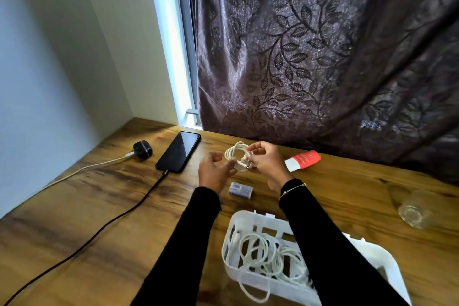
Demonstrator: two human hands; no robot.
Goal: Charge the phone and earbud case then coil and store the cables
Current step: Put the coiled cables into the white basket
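Right hand [267, 163] pinches a small coil of pale braided cable [236, 153] above the wood-grain table [87, 206], while the left hand [214, 169] sits just beside it, fingers loosely curled, holding nothing that I can make out. It's a bit blurry there.

The glossy black slab phone [179, 151] lies flat with a dark cable [104, 225] plugged in. The rounded black earbud case [142, 149] has a whitish cable [87, 167] in it. Both cables run off the left edge.

The white slotted plastic basket [229, 238] holds tangled white cords [260, 253], partly hidden by a black sleeve [330, 243].
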